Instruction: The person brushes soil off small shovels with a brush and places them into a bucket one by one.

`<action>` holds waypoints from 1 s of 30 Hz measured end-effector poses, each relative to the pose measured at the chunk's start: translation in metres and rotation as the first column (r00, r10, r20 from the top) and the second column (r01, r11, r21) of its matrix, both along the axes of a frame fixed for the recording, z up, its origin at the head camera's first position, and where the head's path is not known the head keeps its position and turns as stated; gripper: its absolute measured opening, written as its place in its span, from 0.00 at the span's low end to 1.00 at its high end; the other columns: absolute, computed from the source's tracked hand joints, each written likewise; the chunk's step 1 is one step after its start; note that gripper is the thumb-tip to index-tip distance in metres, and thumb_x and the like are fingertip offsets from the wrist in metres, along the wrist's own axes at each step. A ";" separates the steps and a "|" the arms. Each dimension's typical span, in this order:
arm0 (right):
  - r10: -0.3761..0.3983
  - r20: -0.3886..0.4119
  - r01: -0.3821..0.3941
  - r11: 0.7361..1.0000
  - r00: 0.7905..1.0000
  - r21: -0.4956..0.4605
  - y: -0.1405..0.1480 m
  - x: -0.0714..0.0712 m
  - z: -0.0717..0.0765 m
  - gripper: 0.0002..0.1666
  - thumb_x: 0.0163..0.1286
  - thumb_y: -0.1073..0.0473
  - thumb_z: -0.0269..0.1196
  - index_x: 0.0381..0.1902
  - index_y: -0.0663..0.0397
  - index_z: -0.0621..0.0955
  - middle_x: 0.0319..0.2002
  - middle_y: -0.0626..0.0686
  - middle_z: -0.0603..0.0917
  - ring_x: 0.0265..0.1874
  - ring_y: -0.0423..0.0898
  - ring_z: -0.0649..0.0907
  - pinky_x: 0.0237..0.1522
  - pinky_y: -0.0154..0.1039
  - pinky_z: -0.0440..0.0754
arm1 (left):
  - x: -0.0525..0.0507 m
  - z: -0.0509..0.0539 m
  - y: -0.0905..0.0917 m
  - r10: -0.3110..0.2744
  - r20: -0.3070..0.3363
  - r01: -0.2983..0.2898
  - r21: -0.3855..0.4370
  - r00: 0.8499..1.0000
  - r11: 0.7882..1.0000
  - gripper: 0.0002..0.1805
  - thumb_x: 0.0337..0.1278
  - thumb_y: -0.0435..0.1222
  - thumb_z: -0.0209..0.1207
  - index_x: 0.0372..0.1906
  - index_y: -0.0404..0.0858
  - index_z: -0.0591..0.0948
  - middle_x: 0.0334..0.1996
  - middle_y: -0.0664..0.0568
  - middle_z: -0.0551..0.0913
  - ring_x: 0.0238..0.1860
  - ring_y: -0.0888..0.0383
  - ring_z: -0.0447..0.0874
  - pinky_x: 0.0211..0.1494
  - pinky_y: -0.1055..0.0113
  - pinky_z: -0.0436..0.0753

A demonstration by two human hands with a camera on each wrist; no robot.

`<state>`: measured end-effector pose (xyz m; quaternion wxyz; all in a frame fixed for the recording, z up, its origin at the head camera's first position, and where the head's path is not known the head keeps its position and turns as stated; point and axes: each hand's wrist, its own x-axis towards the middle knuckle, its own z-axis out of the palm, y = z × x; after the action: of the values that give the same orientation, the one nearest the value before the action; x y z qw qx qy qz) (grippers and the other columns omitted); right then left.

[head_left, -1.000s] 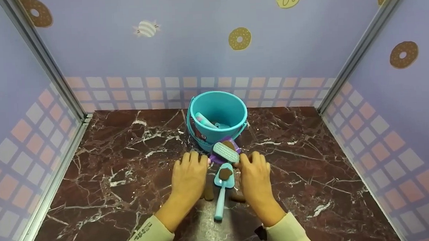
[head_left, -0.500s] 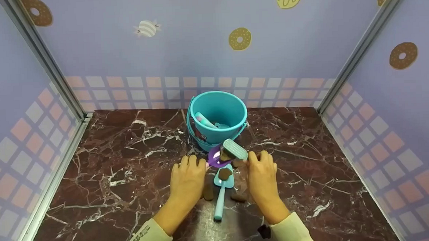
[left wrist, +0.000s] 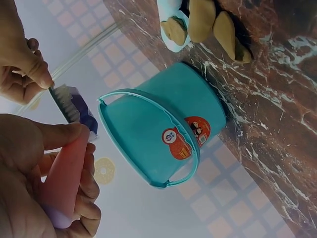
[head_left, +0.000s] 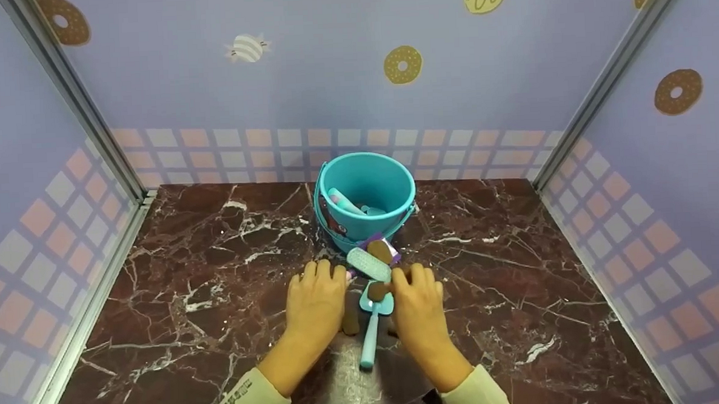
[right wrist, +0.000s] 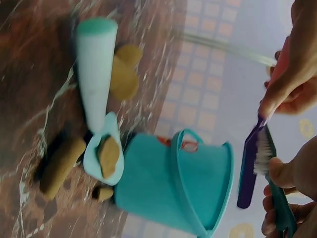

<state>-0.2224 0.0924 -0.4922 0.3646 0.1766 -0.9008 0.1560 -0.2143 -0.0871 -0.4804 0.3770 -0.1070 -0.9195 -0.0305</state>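
Observation:
My left hand [head_left: 316,298] grips the pink handle of a purple toy shovel [right wrist: 248,171]. On the shovel's scoop, a brown lump [head_left: 379,250] shows in the head view. A scrub brush [head_left: 367,263] with a pale green back and white bristles is held in my right hand [head_left: 421,302]. Its bristles [right wrist: 264,152] are against or very near the shovel in the right wrist view. Both tools are raised off the floor, in front of a teal bucket [head_left: 380,184]. Below them lies a light blue toy shovel [head_left: 370,341] with a brown lump [head_left: 378,291] on its scoop.
Several brown stone-like pieces [left wrist: 225,35] lie about the light blue shovel. The bucket, its handle folded down, holds a teal-and-pink item [head_left: 345,201]. A dark scrap [head_left: 432,400] is near my right sleeve. Patterned walls [head_left: 324,94] bound the marbled floor [head_left: 230,305].
The brush first went right, then came back left and nearer to me across the shovel, with my right hand. The purple shovel's tilt has changed. My left hand stays nearly in place.

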 end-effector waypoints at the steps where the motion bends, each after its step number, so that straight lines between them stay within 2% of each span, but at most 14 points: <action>1: -0.007 0.001 0.007 1.000 1.000 -0.013 0.002 -0.002 0.000 0.13 0.61 0.59 0.72 0.32 0.56 0.76 0.31 0.54 0.73 0.31 0.53 0.73 0.28 0.44 0.64 | 0.000 -0.001 0.000 -0.001 -0.005 0.001 0.001 1.000 1.000 0.12 0.64 0.43 0.64 0.31 0.38 0.82 0.30 0.45 0.80 0.33 0.47 0.78 0.26 0.55 0.75; 7: -0.027 0.009 0.027 0.998 1.000 -0.058 0.014 -0.011 0.001 0.14 0.64 0.56 0.70 0.32 0.56 0.76 0.31 0.54 0.73 0.30 0.54 0.73 0.27 0.45 0.63 | 0.003 -0.005 -0.002 -0.012 -0.023 0.012 0.007 1.000 1.000 0.13 0.60 0.44 0.66 0.32 0.38 0.82 0.28 0.45 0.79 0.31 0.48 0.77 0.24 0.56 0.74; 12: -0.042 0.042 0.046 0.995 0.998 -0.089 0.019 -0.017 0.004 0.14 0.67 0.53 0.67 0.34 0.58 0.76 0.30 0.55 0.71 0.31 0.55 0.73 0.28 0.46 0.64 | 0.005 -0.004 -0.001 -0.005 -0.006 0.005 0.013 1.000 1.000 0.12 0.58 0.43 0.68 0.32 0.38 0.83 0.28 0.45 0.79 0.31 0.47 0.77 0.25 0.56 0.74; 16: -0.009 0.033 0.012 0.994 0.999 -0.110 0.014 -0.009 0.008 0.15 0.69 0.51 0.65 0.34 0.58 0.76 0.31 0.54 0.72 0.31 0.53 0.73 0.29 0.45 0.66 | 0.005 -0.001 0.001 0.003 0.017 -0.003 0.012 1.000 1.000 0.11 0.61 0.43 0.66 0.33 0.38 0.83 0.29 0.45 0.80 0.32 0.48 0.78 0.26 0.56 0.75; 21: 0.053 0.016 -0.053 0.998 0.998 -0.040 0.002 0.007 0.009 0.14 0.67 0.54 0.68 0.33 0.57 0.76 0.31 0.53 0.72 0.30 0.51 0.72 0.29 0.42 0.64 | 0.004 0.003 0.003 0.012 0.014 -0.012 0.008 1.000 1.000 0.10 0.63 0.41 0.64 0.32 0.38 0.83 0.29 0.45 0.80 0.32 0.48 0.78 0.26 0.55 0.75; 26: 0.017 0.039 -0.015 0.999 0.999 -0.036 0.005 0.002 0.003 0.13 0.63 0.59 0.71 0.33 0.56 0.77 0.31 0.53 0.73 0.31 0.52 0.73 0.29 0.43 0.64 | 0.005 0.002 0.001 0.005 -0.021 -0.005 0.004 1.000 1.000 0.10 0.62 0.41 0.65 0.31 0.38 0.83 0.28 0.45 0.79 0.32 0.48 0.78 0.25 0.56 0.73; 30: -0.012 0.039 0.015 0.998 0.999 -0.062 0.012 -0.006 0.002 0.13 0.65 0.57 0.70 0.32 0.56 0.76 0.31 0.53 0.73 0.30 0.54 0.73 0.28 0.45 0.64 | 0.005 -0.001 0.000 -0.005 -0.032 0.005 -0.005 0.999 1.000 0.09 0.62 0.40 0.64 0.31 0.38 0.84 0.29 0.45 0.79 0.31 0.48 0.77 0.25 0.57 0.73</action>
<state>-0.2280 0.1042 -0.4902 0.3533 0.1562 -0.9037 0.1848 -0.2091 -0.0868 -0.4817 0.3915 -0.1105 -0.9131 -0.0273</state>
